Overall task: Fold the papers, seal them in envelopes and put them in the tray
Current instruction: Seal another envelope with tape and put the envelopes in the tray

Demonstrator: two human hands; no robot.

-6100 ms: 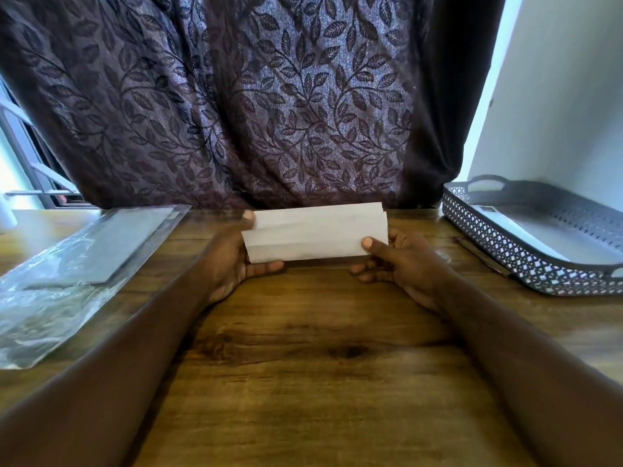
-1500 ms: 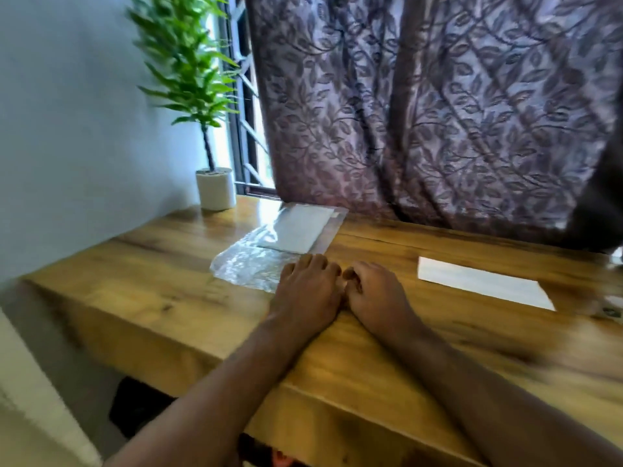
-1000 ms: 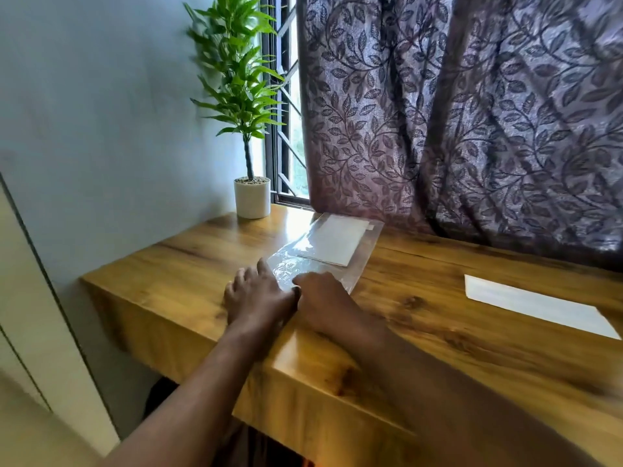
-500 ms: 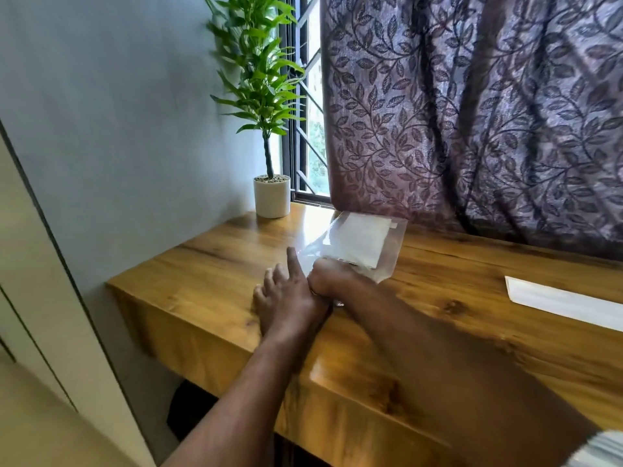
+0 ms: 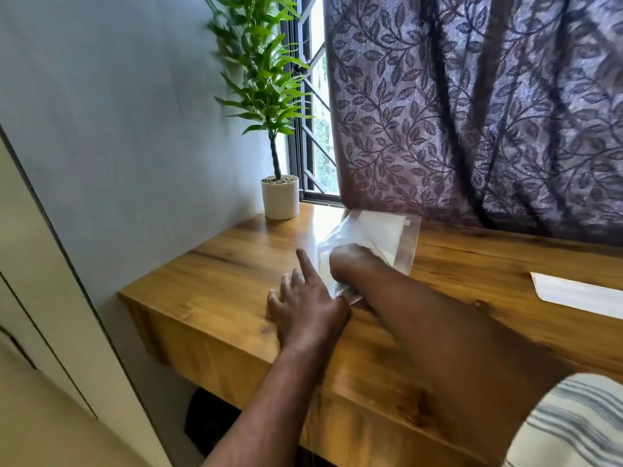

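Note:
A clear plastic bag with white envelopes inside lies on the wooden table near the window. My right hand is pushed into the bag's open end, and its fingers are hidden by the plastic. Beside the bag's mouth my left hand lies flat on the table with straight fingers, the index finger along the bag's edge. The folded white paper lies by itself on the table at the right. The tray is out of view.
A potted green plant stands at the table's back left corner by the barred window. A leaf-patterned curtain hangs along the back. A grey wall runs on the left, and the table's front edge is close to me.
The folded paper left my hands and now lies on the table. Both hands moved left to the plastic bag, and my right hand slid into its open end, lifting it slightly.

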